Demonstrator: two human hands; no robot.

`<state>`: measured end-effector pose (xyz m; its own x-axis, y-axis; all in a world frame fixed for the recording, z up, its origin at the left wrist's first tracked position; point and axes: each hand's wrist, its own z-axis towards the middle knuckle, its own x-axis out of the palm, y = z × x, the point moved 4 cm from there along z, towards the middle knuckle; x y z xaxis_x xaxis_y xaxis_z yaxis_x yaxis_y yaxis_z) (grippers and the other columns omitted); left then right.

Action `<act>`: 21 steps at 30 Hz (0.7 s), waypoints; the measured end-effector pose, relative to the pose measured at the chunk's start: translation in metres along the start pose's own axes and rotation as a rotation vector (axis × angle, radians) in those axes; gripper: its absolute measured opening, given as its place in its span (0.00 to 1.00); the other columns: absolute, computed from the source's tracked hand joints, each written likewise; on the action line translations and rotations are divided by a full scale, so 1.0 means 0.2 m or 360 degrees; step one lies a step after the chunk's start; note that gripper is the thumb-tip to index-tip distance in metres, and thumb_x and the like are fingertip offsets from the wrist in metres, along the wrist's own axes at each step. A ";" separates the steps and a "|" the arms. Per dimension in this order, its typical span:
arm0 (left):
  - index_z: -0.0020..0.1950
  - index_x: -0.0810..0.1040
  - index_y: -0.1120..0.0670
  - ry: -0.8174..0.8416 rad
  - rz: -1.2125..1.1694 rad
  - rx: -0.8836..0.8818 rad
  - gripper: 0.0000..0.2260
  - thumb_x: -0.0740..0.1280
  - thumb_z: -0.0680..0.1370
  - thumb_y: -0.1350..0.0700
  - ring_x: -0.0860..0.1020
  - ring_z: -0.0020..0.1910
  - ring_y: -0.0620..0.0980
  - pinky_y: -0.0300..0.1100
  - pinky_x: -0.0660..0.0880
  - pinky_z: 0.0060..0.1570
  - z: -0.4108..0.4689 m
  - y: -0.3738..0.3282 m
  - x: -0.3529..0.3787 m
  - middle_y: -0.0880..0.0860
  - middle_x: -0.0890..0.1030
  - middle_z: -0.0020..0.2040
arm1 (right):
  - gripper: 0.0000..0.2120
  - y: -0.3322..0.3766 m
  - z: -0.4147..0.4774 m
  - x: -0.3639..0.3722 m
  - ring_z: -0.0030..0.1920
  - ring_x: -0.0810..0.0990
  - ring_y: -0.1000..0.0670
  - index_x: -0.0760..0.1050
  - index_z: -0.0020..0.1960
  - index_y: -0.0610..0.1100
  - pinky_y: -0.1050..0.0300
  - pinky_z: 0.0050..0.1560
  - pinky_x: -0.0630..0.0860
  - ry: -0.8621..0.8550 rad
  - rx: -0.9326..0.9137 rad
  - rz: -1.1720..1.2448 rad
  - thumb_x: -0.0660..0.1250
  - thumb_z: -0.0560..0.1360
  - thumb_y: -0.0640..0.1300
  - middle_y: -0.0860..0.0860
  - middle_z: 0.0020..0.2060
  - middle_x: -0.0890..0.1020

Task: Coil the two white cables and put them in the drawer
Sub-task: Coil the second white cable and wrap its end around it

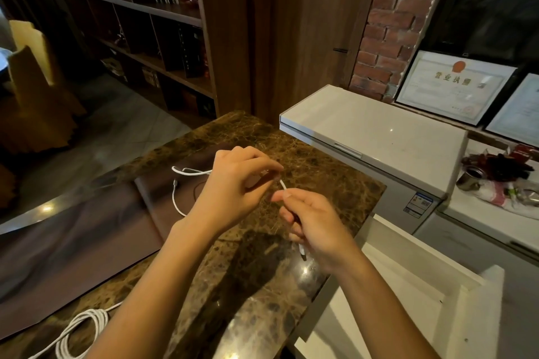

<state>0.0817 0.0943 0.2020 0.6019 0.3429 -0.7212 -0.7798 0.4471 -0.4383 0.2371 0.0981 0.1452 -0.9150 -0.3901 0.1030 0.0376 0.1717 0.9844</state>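
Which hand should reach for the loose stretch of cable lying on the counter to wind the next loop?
Probably the left hand: the loose cable trails out beside it, while the right hand pinches the plug end.

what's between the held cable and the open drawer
Nothing visible. Both hands hold the cable over the counter, and the open drawer sits just right of it, with only the counter edge to clear.
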 end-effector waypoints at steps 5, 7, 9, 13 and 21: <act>0.55 0.85 0.48 -0.0068 -0.0192 -0.0054 0.09 0.66 0.81 0.49 0.78 0.47 0.44 0.54 0.76 0.46 -0.02 0.04 0.07 0.45 0.82 0.46 | 0.17 0.05 -0.04 0.01 0.21 0.58 0.57 0.78 0.42 0.43 0.64 0.20 0.54 0.0154 0.0032 0.0605 0.58 0.84 0.49 0.53 0.25 0.64; 0.56 0.84 0.51 -0.0144 -0.0280 -0.0124 0.10 0.64 0.82 0.51 0.79 0.44 0.44 0.49 0.76 0.44 -0.06 0.06 0.12 0.46 0.82 0.44 | 0.17 0.09 -0.06 0.01 0.21 0.58 0.58 0.77 0.43 0.42 0.63 0.21 0.53 0.0248 0.0035 0.0800 0.57 0.85 0.48 0.54 0.25 0.63; 0.56 0.84 0.53 -0.0187 -0.0399 -0.0235 0.10 0.64 0.83 0.54 0.80 0.43 0.45 0.45 0.76 0.43 -0.11 0.04 0.18 0.47 0.82 0.44 | 0.15 0.14 -0.05 0.01 0.21 0.58 0.58 0.75 0.46 0.41 0.63 0.21 0.53 0.0350 -0.0003 0.0925 0.56 0.85 0.47 0.54 0.25 0.64; 0.55 0.83 0.51 -0.0197 -0.0571 -0.0347 0.09 0.64 0.83 0.58 0.81 0.43 0.46 0.39 0.76 0.43 -0.19 -0.09 0.28 0.48 0.85 0.45 | 0.16 0.21 0.00 -0.01 0.22 0.61 0.58 0.77 0.51 0.38 0.64 0.21 0.59 0.0405 -0.0085 0.0987 0.55 0.85 0.46 0.53 0.27 0.66; 0.44 0.78 0.49 0.0092 -0.0677 -0.0466 0.11 0.61 0.84 0.55 0.73 0.32 0.42 0.30 0.66 0.35 -0.26 -0.23 0.29 0.43 0.75 0.32 | 0.15 0.25 0.06 -0.06 0.24 0.64 0.57 0.79 0.53 0.38 0.63 0.24 0.60 0.0303 -0.0119 0.0745 0.59 0.83 0.47 0.52 0.28 0.70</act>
<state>0.1435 0.0518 0.1524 0.8720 0.1311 -0.4715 -0.4887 0.2840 -0.8249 0.2454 0.1216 0.1906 -0.7041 -0.4459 0.5526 0.4610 0.3049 0.8334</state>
